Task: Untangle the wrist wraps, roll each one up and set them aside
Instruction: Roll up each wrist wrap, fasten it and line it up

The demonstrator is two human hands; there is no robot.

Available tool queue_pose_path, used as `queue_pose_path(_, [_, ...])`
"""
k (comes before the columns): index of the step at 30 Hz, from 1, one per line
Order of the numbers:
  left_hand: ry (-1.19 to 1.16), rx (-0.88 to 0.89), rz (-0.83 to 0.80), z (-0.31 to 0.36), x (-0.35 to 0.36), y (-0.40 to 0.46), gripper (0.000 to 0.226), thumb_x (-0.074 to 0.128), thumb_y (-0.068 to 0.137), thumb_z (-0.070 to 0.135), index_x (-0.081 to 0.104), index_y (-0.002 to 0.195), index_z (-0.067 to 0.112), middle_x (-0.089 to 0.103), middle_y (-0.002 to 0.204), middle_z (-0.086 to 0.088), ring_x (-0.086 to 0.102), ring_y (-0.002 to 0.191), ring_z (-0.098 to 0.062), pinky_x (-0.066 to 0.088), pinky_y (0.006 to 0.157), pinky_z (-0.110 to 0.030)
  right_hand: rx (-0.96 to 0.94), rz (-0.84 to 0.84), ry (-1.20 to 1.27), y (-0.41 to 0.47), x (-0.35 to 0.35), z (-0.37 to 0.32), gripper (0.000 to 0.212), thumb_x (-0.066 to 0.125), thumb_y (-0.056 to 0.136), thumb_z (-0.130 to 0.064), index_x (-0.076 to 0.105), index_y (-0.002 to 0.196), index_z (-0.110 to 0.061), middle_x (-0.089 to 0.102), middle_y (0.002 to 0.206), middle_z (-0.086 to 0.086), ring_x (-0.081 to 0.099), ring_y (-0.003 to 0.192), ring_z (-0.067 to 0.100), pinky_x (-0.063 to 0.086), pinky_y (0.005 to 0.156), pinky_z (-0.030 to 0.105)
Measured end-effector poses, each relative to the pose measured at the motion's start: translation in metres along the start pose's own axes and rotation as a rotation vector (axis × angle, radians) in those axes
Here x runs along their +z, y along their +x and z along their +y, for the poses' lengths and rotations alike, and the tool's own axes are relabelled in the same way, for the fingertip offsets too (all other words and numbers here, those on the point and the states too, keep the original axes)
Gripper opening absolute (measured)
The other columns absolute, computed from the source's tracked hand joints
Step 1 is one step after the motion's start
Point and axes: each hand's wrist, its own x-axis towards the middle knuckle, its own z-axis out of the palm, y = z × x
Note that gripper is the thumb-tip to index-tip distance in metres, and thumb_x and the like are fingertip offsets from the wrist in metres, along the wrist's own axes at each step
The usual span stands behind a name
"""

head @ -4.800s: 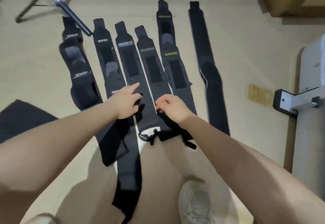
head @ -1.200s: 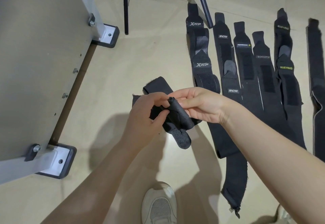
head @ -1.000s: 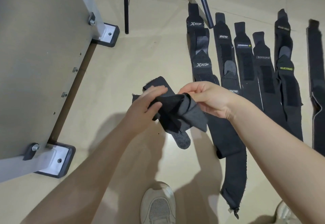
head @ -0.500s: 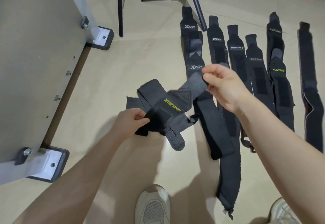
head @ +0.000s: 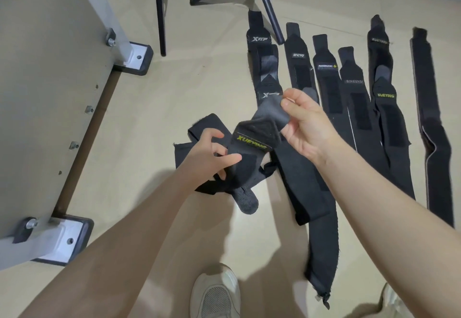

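Observation:
A black wrist wrap with yellow XUEYING lettering (head: 252, 140) is held above the floor between both hands. My left hand (head: 209, 155) grips its lower part, fingers curled round the fabric. My right hand (head: 306, 125) pinches its grey end tab (head: 270, 111) between thumb and fingers. More of this tangled black strap (head: 183, 153) lies on the floor under my left hand. Several black wraps lie flat in a row on the floor to the right, among them an XTEP wrap (head: 262, 68) and a second XUEYING wrap (head: 385, 98).
A grey panel on white feet (head: 37, 80) stands at the left. Black tripod legs (head: 270, 5) reach down at the top centre, one crossing the XTEP wrap. My shoe (head: 215, 292) is at the bottom centre. The floor is beige.
My right hand has pulled the grey end tab away from the bundle, opening the wrap out between the hands. The left hand has shifted its grip along the lower part.

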Motion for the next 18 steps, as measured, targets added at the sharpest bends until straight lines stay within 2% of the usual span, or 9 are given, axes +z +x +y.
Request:
queue_pose_path(4, [0.047, 0.059, -0.166, -0.004, -0.001, -0.008, 0.018, 0.062, 0.088, 0.018, 0.057, 0.105, 0.025, 0.049, 0.051, 0.013, 0.05, 0.054, -0.006, 0.04, 0.058, -0.016, -0.023, 0.12, 0.099, 0.001, -0.011, -0.004, 0.021, 0.044, 0.093, 0.008, 0.056, 0.087, -0.009, 0.066, 0.08, 0.009, 0.068, 0.069, 0.016, 0.058, 0.063, 0.027])
queue_pose_path(6, [-0.038, 0.062, -0.179, -0.004, 0.001, -0.014, 0.029, 0.059, 0.091, 0.012, 0.054, 0.115, 0.027, 0.047, 0.052, 0.012, 0.046, 0.051, -0.006, 0.039, 0.052, -0.014, 0.006, 0.166, 0.128, 0.002, -0.017, 0.002, 0.017, 0.046, 0.093, 0.007, 0.056, 0.096, -0.006, 0.066, 0.088, 0.013, 0.069, 0.072, 0.018, 0.059, 0.066, 0.029])
queue_pose_path(8, [-0.151, 0.069, -0.19, -0.002, 0.003, -0.019, 0.045, 0.057, 0.092, 0.007, 0.046, 0.129, 0.03, 0.053, 0.062, 0.001, 0.047, 0.056, -0.012, 0.04, 0.052, -0.016, 0.09, 0.183, 0.102, 0.0, -0.02, 0.011, 0.018, 0.048, 0.096, -0.002, 0.056, 0.112, -0.001, 0.066, 0.094, 0.015, 0.069, 0.076, 0.02, 0.059, 0.072, 0.031])
queue_pose_path(10, [-0.216, 0.085, -0.22, 0.003, 0.005, -0.024, 0.051, 0.055, 0.092, 0.004, 0.045, 0.132, 0.035, 0.056, 0.068, -0.006, 0.047, 0.062, -0.017, 0.041, 0.056, -0.018, 0.237, 0.146, 0.057, -0.006, -0.02, 0.016, 0.039, 0.041, 0.1, -0.033, 0.056, 0.121, -0.003, 0.067, 0.106, 0.016, 0.07, 0.087, 0.023, 0.059, 0.076, 0.036])
queue_pose_path(12, [-0.265, 0.111, -0.263, 0.01, 0.006, -0.028, 0.053, 0.054, 0.093, 0.003, 0.048, 0.126, 0.044, 0.06, 0.074, -0.012, 0.049, 0.07, -0.023, 0.043, 0.062, -0.025, 0.344, 0.071, 0.047, -0.012, -0.023, 0.015, 0.077, 0.022, 0.092, -0.066, 0.055, 0.125, -0.005, 0.066, 0.115, 0.018, 0.068, 0.098, 0.029, 0.057, 0.078, 0.044])
queue_pose_path(14, [-0.317, 0.143, -0.316, 0.023, 0.01, -0.033, 0.057, 0.053, 0.093, 0.001, 0.05, 0.121, 0.051, 0.064, 0.085, -0.02, 0.051, 0.076, -0.027, 0.043, 0.067, -0.031, 0.342, 0.012, 0.033, -0.021, -0.024, 0.005, 0.093, 0.013, 0.085, -0.075, 0.057, 0.123, -0.002, 0.069, 0.109, 0.016, 0.068, 0.095, 0.029, 0.056, 0.081, 0.044])
queue_pose_path(15, [-0.341, 0.158, -0.334, 0.03, 0.012, -0.034, 0.059, 0.051, 0.093, 0.0, 0.049, 0.125, 0.049, 0.066, 0.085, -0.018, 0.054, 0.073, -0.025, 0.044, 0.065, -0.028, 0.31, 0.006, 0.01, -0.025, -0.025, -0.001, 0.086, 0.017, 0.088, -0.071, 0.059, 0.12, -0.003, 0.071, 0.104, 0.012, 0.069, 0.091, 0.026, 0.056, 0.08, 0.041])
queue_pose_path(16, [-0.366, 0.163, -0.351, 0.039, 0.013, -0.035, 0.059, 0.05, 0.093, -0.002, 0.046, 0.131, 0.043, 0.067, 0.081, -0.012, 0.056, 0.066, -0.021, 0.044, 0.059, -0.022, 0.258, 0.003, -0.029, -0.029, -0.024, -0.01, 0.069, 0.026, 0.093, -0.061, 0.06, 0.116, -0.006, 0.073, 0.098, 0.007, 0.07, 0.087, 0.022, 0.057, 0.077, 0.037])
queue_pose_path(18, [-0.414, 0.169, -0.393, 0.058, 0.015, -0.036, 0.059, 0.049, 0.093, -0.004, 0.041, 0.138, 0.032, 0.064, 0.069, -0.002, 0.054, 0.052, -0.01, 0.042, 0.049, -0.016, 0.135, 0.005, -0.138, -0.034, -0.023, -0.029, 0.027, 0.045, 0.097, -0.028, 0.06, 0.11, -0.011, 0.072, 0.092, 0.0, 0.069, 0.083, 0.016, 0.057, 0.074, 0.032])
